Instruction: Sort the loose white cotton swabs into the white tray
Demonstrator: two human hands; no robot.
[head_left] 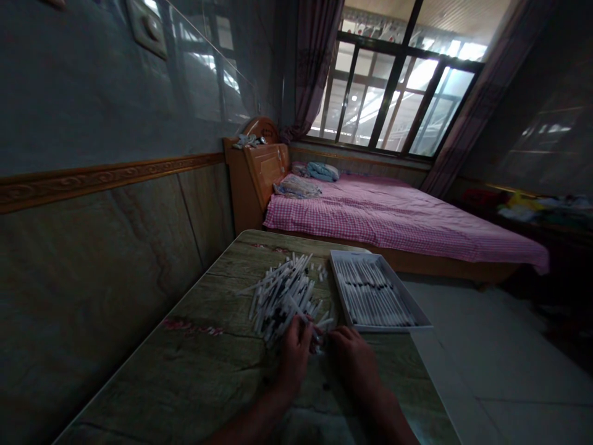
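Note:
My left hand (296, 343) is closed around a slim white pen-like stick (299, 309), which slants up and away from the fingers. Close on its right, my right hand (353, 352) has its fingers curled in near small white pieces, and what is in them is too dark and small to make out. A loose pile of white sticks (287, 287), some with black ends, lies just beyond my left hand. To the right, a shallow white box (340, 287) holds similar sticks laid side by side in two rows, with dark ends showing.
Both hands work over a wood-patterned table (217, 364). Short white pieces (322, 272) lie between pile and box, whose right corner overhangs the table edge. Beyond stands a bed (370, 210) with pink checked bedding. A tiled wall (139, 247) runs along the left.

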